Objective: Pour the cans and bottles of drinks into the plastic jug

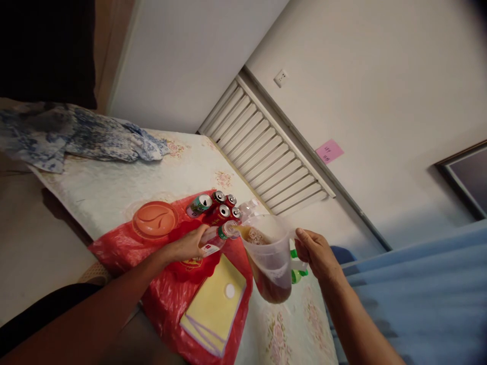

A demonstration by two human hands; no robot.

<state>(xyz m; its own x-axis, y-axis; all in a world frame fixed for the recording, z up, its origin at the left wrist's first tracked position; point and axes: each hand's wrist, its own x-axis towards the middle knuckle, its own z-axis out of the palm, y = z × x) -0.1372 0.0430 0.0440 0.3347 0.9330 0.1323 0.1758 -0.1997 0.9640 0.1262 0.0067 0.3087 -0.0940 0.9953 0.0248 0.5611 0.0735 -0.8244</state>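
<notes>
My right hand [314, 251] grips the handle of a clear plastic pitcher [272, 263], which holds brown, foamy liquid. The pitcher is tilted left, its spout at the mouth of a clear plastic bottle [215, 238] with a green neck ring. Brown liquid shows at the spout. Around that bottle my left hand [190, 244] is closed, keeping it leaning toward the pitcher. Just behind the bottle stand several opened red cans [221, 212] and a green can [199, 205]. Another clear bottle [249, 207] is partly hidden behind the pitcher.
A red plastic sheet [167, 289] covers part of the flowered tablecloth [277, 329]. On it lie a folded yellow cloth [215, 304], a white cap [229, 291] and an orange lid [155, 220]. Green-capped bottles [299, 276] stand behind the pitcher. A blue-white patterned cloth [110, 137] lies farther left.
</notes>
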